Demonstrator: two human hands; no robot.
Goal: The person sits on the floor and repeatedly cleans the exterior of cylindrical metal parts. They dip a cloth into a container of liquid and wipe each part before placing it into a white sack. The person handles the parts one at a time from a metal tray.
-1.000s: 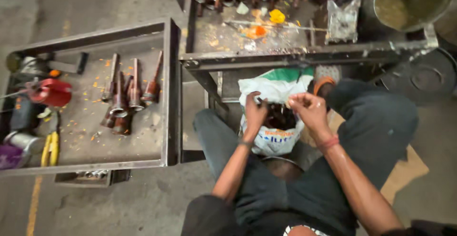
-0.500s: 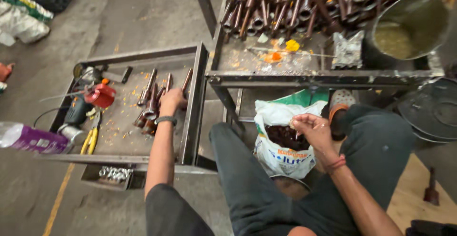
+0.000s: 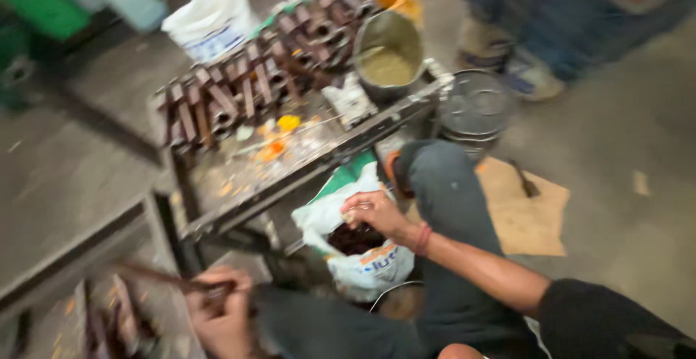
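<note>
1. Rust-brown metal rod [image 3: 156,276], long and thin, gripped in closed left hand [image 3: 221,312]; stretches out leftward from the fingers, blurred.
2. Right hand [image 3: 373,213] pinched shut at the mouth of a white sack [image 3: 362,261]; fingertips together, whatever sits between them too small to make out.
3. Directly below that hand: dark small pieces [image 3: 355,237] filling the open sack, sack wedged between the knees.
4. Beyond the right hand, up and left: steel worktop [image 3: 239,181] with orange and yellow scraps [image 3: 279,138] scattered on it.
5. Farther back on the same worktop: rows of rusty tubular parts [image 3: 250,87], packed side by side.
6. Up and right of the right hand: round metal pot [image 3: 388,47] holding a yellowish mass, at the worktop's corner.
7. Right of the pot, lower: dark round tin [image 3: 475,109] on the floor.
8. Right of the right forearm: flat cardboard sheet [image 3: 525,214] on the floor.
9. Left of the left hand: more rusty pieces [image 3: 116,323] in a low tray, badly blurred.
</note>
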